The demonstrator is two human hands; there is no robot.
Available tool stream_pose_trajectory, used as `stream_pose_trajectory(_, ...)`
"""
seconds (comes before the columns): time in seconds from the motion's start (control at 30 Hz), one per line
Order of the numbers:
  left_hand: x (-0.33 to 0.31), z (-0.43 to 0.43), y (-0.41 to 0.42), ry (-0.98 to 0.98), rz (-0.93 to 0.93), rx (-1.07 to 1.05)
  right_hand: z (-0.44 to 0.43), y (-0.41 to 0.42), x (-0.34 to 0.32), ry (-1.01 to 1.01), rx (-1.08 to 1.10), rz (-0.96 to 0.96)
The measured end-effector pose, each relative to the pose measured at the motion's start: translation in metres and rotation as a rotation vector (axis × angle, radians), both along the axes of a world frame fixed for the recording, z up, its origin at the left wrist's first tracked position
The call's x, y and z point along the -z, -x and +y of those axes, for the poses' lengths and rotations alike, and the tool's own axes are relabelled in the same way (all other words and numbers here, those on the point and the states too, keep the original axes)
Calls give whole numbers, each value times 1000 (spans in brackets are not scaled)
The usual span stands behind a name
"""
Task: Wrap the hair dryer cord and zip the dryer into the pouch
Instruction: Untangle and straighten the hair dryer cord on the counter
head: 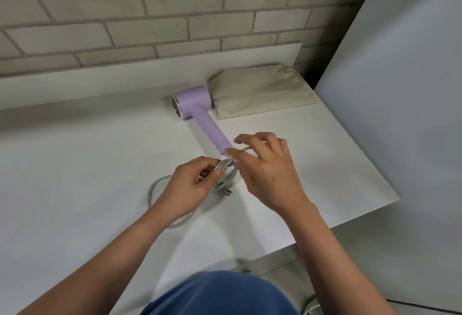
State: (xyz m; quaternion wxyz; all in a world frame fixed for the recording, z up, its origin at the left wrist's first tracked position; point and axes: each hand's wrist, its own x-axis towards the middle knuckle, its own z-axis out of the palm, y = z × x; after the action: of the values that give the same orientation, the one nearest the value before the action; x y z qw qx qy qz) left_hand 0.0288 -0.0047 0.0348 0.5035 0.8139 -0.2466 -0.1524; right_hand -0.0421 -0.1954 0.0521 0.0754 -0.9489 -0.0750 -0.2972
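Gathering loops, a person's left hand (pixel 190 186) pinches the coiled pale grey power cord (pixel 152 191) just past the handle of a lilac plastic hair dryer (pixel 197 108), which lies on a white table (pixel 75 164). The right hand (pixel 268 177), fingers spread, pinches one strand. A beige fabric pouch (pixel 260 92) sits against the dryer's head. The cord looks limp yet springy, so it is probably best gripped at the middle of the bundle.

A white table (pixel 75 164) is seen from above. A lilac hair dryer (pixel 200 112) is laid flat on it, with the head toward the back and the handle pointed at the near edge. A beige fabric pouch (pixel 262 92) is placed just right of the dryer's head, touching or nearly so. A loose loop of grey cord (pixel 152 189) is spread nearer the front, with the plug (pixel 226 191) rested close by.
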Motion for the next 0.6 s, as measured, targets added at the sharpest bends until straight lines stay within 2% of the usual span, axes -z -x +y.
stream_pose_trajectory(0.1,2,-1,2,14,7,-6,4,-4,6,103,-94,21)
stream_pose_trajectory(0.33,9,7,8,11,-1,11,-5,-6,7,88,-176,-20)
stream_pose_trajectory(0.53,11,10,6,20,-41,-28,-25,-5,-6,-137,-91,2)
stream_pose_trajectory(0.6,10,6,6,21,-44,-38,-26,-4,-5,-153,-52,13)
